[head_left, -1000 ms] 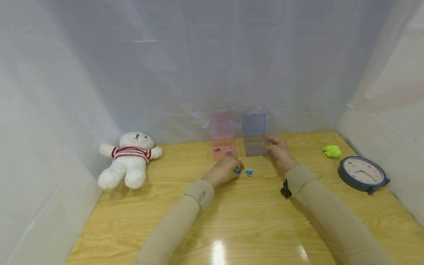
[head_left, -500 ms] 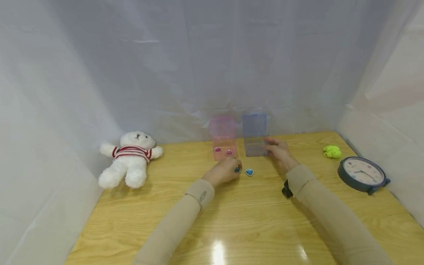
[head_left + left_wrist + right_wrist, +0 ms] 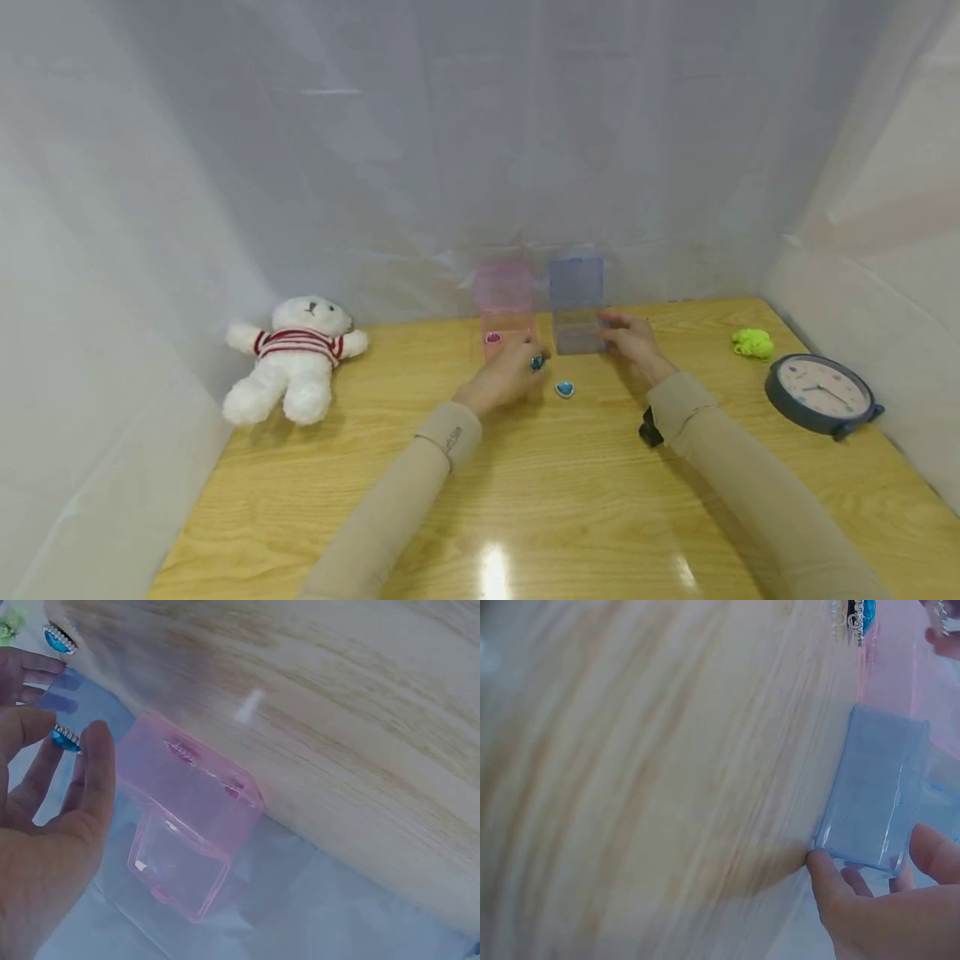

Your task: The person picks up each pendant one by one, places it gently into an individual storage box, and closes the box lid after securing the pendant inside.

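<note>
Between thumb and fingers my left hand [image 3: 504,377] pinches a blue heart-shaped gem [image 3: 66,738] with a silver beaded rim, raised near the open pink plastic box [image 3: 187,784]. Two pink gems [image 3: 492,337] lie in that box; the hand hides one of them in the head view. A matching blue gem [image 3: 565,389] lies on the table in front of the boxes. My right hand [image 3: 633,346] holds the right end of the open blue plastic box [image 3: 874,787], thumb toward its hinge and fingers at the end wall. No gem shows inside the blue box.
A white teddy bear [image 3: 296,358] in a striped shirt sits at the table's left. On the right are a bright yellow-green bundle [image 3: 752,342] and a round dark-rimmed clock [image 3: 822,392]. White sheeting [image 3: 465,125] stands behind the boxes.
My left hand has picked the blue gem up off the table and carried it away from me, toward the pink box's front. My right hand stays at the blue box.
</note>
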The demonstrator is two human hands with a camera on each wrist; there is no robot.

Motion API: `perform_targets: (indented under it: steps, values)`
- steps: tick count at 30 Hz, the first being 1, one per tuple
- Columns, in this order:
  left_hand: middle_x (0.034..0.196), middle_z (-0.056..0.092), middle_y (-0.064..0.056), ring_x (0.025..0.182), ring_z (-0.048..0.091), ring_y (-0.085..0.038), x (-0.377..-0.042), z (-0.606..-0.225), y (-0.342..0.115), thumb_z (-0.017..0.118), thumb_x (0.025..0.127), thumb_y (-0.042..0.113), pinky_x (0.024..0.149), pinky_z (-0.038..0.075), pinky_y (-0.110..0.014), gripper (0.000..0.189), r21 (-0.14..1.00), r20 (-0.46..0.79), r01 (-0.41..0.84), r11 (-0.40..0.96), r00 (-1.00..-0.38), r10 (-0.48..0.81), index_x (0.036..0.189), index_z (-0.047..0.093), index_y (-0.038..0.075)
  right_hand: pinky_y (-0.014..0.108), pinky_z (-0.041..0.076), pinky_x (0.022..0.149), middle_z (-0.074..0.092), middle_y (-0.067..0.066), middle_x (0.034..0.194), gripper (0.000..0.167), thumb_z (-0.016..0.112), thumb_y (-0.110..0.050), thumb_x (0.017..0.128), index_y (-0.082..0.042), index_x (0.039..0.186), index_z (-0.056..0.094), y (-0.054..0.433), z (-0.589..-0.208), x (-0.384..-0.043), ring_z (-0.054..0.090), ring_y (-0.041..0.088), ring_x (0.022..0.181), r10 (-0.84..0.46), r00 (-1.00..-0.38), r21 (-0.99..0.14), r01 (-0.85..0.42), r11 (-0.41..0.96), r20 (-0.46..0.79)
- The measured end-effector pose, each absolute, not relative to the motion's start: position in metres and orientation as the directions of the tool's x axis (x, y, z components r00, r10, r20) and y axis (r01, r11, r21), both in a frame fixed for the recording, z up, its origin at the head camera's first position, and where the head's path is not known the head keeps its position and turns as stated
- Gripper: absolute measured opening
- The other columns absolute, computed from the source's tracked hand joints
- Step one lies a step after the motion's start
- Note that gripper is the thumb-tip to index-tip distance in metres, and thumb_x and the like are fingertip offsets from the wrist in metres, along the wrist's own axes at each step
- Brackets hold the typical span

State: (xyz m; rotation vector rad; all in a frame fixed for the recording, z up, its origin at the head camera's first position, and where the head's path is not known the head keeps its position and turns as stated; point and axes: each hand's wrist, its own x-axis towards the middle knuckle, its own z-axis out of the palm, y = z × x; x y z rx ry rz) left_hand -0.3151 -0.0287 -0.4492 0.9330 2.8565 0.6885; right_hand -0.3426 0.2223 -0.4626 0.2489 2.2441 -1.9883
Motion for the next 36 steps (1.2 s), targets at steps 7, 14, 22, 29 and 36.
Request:
perform_targets:
  steps: [7, 14, 22, 29, 36]
  values:
    - [0.143, 0.056, -0.012, 0.134, 0.059, -0.031, -0.322, -0.441, -0.026, 0.069, 0.103, 0.018, 0.116, 0.053, -0.044, 0.038, 0.545, 0.120, 0.501, 0.673, -0.840, 0.529, 0.140, 0.064, 0.009, 0.026, 0.053, 0.094, 0.037, 0.016, 0.169, 0.058, 0.059, -0.007, 0.105, -0.003, 0.160, 0.041, 0.225, -0.464, -0.345, 0.051, 0.002, 0.098, 0.045, -0.978, -0.973, 0.208, 0.105, -0.204]
    - [0.141, 0.060, -0.022, 0.132, 0.060, -0.037, -0.334, -0.428, -0.014, 0.075, 0.095, 0.005, 0.111, 0.058, -0.043, 0.039, 0.533, 0.154, 0.531, 0.659, -0.827, 0.541, 0.133, 0.067, 0.002, 0.025, 0.055, 0.088, 0.042, 0.019, 0.163, 0.056, 0.058, -0.007, 0.106, -0.002, 0.159, 0.042, 0.227, -0.465, -0.348, 0.052, 0.001, 0.094, 0.050, -0.978, -0.972, 0.207, 0.113, -0.202]
    - [0.130, 0.064, -0.019, 0.122, 0.063, -0.033, -0.342, -0.417, -0.004, 0.073, 0.096, 0.001, 0.106, 0.059, -0.041, 0.036, 0.478, 0.184, 0.573, 0.665, -0.806, 0.563, 0.132, 0.068, 0.002, 0.018, 0.055, 0.078, 0.044, 0.021, 0.162, 0.057, 0.060, -0.004, 0.103, 0.000, 0.158, 0.043, 0.229, -0.467, -0.348, 0.054, 0.001, 0.088, 0.060, -0.983, -0.979, 0.181, 0.098, -0.176]
    - [0.133, 0.064, -0.019, 0.125, 0.063, -0.033, -0.350, -0.419, 0.004, 0.071, 0.097, 0.000, 0.108, 0.058, -0.041, 0.035, 0.496, 0.195, 0.552, 0.670, -0.823, 0.533, 0.132, 0.069, 0.002, 0.021, 0.056, 0.080, 0.056, 0.022, 0.151, 0.052, 0.066, -0.004, 0.099, 0.003, 0.149, 0.053, 0.227, -0.469, -0.340, 0.059, 0.008, 0.093, 0.050, -0.991, -0.991, 0.124, 0.053, -0.122]
    - [0.135, 0.063, -0.017, 0.129, 0.061, -0.031, -0.353, -0.421, 0.007, 0.067, 0.098, -0.004, 0.111, 0.056, -0.039, 0.038, 0.506, 0.171, 0.525, 0.684, -0.839, 0.516, 0.135, 0.068, 0.004, 0.021, 0.058, 0.088, 0.043, 0.024, 0.163, 0.054, 0.058, -0.001, 0.103, 0.003, 0.156, 0.045, 0.218, -0.468, -0.343, 0.059, 0.020, 0.114, 0.061, -0.983, -0.981, 0.178, 0.076, -0.173]
